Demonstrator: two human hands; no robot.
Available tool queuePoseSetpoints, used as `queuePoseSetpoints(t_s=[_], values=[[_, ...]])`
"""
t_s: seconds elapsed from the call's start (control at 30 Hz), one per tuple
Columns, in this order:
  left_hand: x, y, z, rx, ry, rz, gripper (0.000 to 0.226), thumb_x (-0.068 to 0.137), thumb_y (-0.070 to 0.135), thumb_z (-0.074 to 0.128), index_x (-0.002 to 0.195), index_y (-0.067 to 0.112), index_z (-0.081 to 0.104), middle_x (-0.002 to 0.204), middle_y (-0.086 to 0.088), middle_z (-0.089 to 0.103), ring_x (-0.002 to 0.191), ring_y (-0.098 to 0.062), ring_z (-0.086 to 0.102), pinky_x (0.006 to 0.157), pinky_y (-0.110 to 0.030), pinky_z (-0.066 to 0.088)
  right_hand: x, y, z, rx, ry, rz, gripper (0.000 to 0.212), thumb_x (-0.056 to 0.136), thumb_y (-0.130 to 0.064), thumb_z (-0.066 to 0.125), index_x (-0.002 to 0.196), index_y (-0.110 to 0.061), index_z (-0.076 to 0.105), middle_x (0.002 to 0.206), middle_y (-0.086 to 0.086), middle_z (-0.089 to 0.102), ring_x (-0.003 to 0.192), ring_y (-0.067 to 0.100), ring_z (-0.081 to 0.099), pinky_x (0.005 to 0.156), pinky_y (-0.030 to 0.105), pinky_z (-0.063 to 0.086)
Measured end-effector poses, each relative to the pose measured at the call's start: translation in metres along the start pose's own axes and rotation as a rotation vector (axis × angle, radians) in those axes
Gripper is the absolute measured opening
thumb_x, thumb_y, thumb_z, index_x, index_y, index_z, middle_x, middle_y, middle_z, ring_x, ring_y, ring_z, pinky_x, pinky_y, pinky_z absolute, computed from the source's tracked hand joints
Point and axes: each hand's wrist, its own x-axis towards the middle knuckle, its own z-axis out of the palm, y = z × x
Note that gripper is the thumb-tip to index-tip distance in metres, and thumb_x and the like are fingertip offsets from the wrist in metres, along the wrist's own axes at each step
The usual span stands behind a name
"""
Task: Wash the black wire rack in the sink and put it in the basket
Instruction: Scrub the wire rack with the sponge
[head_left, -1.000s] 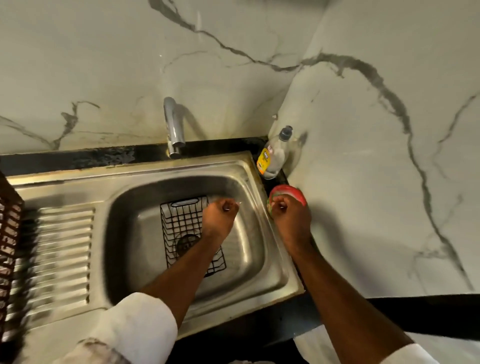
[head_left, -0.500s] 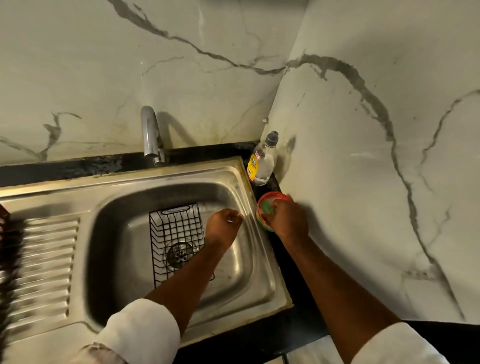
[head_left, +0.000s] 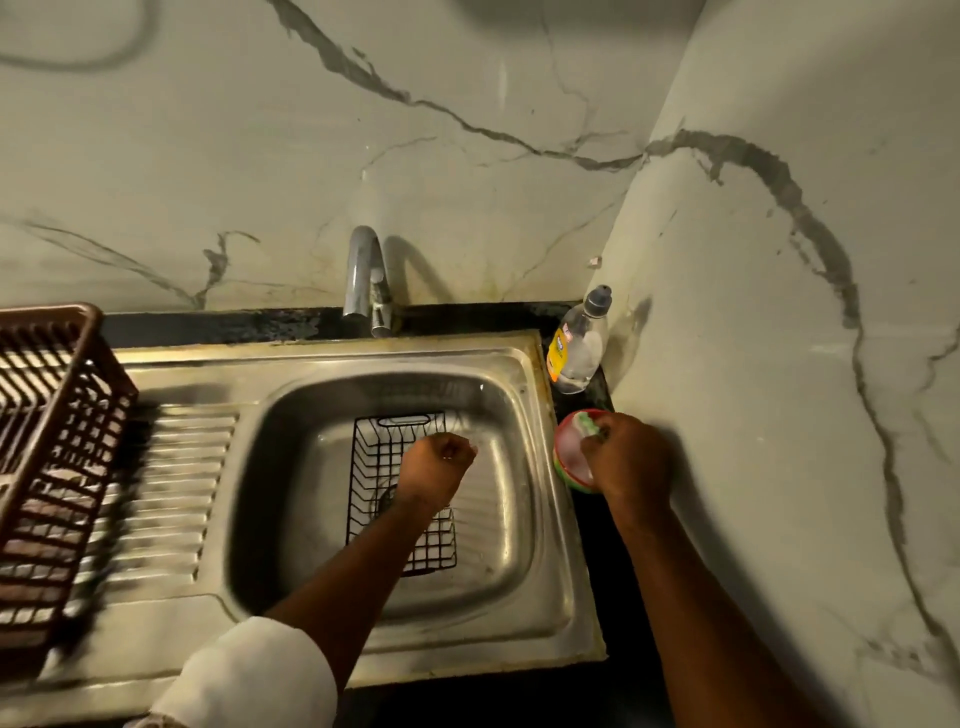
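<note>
A black stone counter (head_left: 218, 326) carried a stainless steel sink (head_left: 332, 358) with a ribbed drainboard. A brown plastic slatted basket (head_left: 57, 447) stood on the drainboard's left end. A clear dish-soap bottle (head_left: 579, 345) and a round red-rimmed tub (head_left: 569, 452) sat on the counter strip right of the sink.

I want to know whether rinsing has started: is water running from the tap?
No, the tap shows no stream below its spout, and the black wire rack lies in the sink basin under the left hand.
</note>
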Motion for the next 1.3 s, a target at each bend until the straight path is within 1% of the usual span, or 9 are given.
queuePoseSetpoints(t_s=[0.17,0.33,0.43,0.57,0.67,0.8,0.97,1.1,1.3], values=[[-0.006,-0.014,-0.037,0.001,0.066,-0.077,0.012,0.098,0.031,0.066,0.088,0.026,0.071,0.088,-0.001,0.075,0.084,-0.02,0.072,0.078,-0.04,0.062,-0.004,0.006,-0.009,0.12,0.157,-0.071,0.034,0.093,-0.042,0.065,0.094,-0.01,0.076,0.083,0.014,0.074,0.075,0.039,0.065,0.06,0.032,0.04],[0.001,-0.048,-0.068,0.042,0.18,-0.217,0.015,0.098,0.03,0.064,0.1,0.018,0.073,0.091,-0.006,0.074,0.074,-0.015,0.066,0.062,-0.025,0.053,-0.005,0.004,-0.031,0.274,0.149,-0.057,0.015,0.083,-0.021,0.074,0.093,-0.011,0.077,0.086,0.013,0.076,0.079,0.037,0.069,0.068,0.037,0.052],[0.014,-0.08,-0.08,0.119,0.232,-0.316,0.042,0.094,0.034,0.07,0.131,0.014,0.063,0.125,-0.01,0.068,0.11,-0.025,0.066,0.091,-0.035,0.055,-0.017,-0.008,-0.024,0.645,0.042,0.068,0.02,0.078,-0.033,0.073,0.094,-0.021,0.075,0.088,0.003,0.077,0.084,0.029,0.073,0.077,0.048,0.06],[0.031,-0.115,-0.087,0.116,0.018,-0.482,0.07,0.09,0.042,0.073,0.147,0.015,0.041,0.136,-0.013,0.057,0.119,-0.031,0.061,0.093,-0.041,0.055,-0.05,-0.049,-0.001,1.175,-0.132,0.255,0.02,0.092,0.001,0.065,0.09,-0.019,0.068,0.096,0.007,0.076,0.086,0.026,0.073,0.066,0.038,0.061],[0.039,-0.122,-0.088,0.058,-0.238,-0.526,0.036,0.095,0.037,0.069,0.119,0.014,0.055,0.113,-0.009,0.062,0.101,-0.025,0.064,0.081,-0.041,0.06,-0.07,-0.07,0.02,1.354,-0.254,0.386,0.016,0.094,0.002,0.06,0.101,-0.01,0.069,0.095,0.008,0.077,0.084,0.022,0.075,0.065,0.033,0.061],[0.049,-0.137,-0.082,-0.026,-0.209,-0.518,0.005,0.101,0.018,0.058,0.098,0.014,0.059,0.104,-0.014,0.067,0.087,-0.025,0.063,0.087,-0.047,0.059,-0.084,-0.08,0.045,1.402,-0.247,0.466,0.017,0.094,0.002,0.057,0.097,-0.011,0.068,0.088,0.004,0.077,0.081,0.018,0.074,0.062,0.028,0.059],[0.062,-0.151,-0.08,0.029,-0.176,-0.502,0.017,0.101,0.008,0.049,0.11,0.004,0.063,0.103,-0.013,0.066,0.091,-0.028,0.066,0.088,-0.048,0.061,-0.094,-0.092,0.054,1.459,-0.27,0.515,0.019,0.095,0.003,0.056,0.098,-0.009,0.069,0.089,0.005,0.079,0.079,0.016,0.076,0.056,0.026,0.059],[0.037,-0.119,-0.091,-0.045,-0.222,-0.47,0.017,0.105,0.009,0.045,0.09,0.013,0.053,0.098,-0.012,0.06,0.092,-0.028,0.063,0.088,-0.044,0.06,-0.099,-0.103,0.047,1.435,-0.276,0.498,0.019,0.095,0.002,0.056,0.094,-0.011,0.07,0.086,0.006,0.078,0.076,0.017,0.076,0.053,0.026,0.057],[0.013,-0.097,-0.105,-0.219,-0.285,-0.492,0.01,0.102,0.017,0.052,0.111,0.011,0.055,0.111,-0.017,0.063,0.099,-0.03,0.067,0.082,-0.044,0.062,-0.099,-0.12,0.039,1.368,-0.385,0.44,0.017,0.096,-0.005,0.059,0.107,-0.012,0.07,0.101,0.013,0.078,0.087,0.024,0.076,0.068,0.035,0.058]])
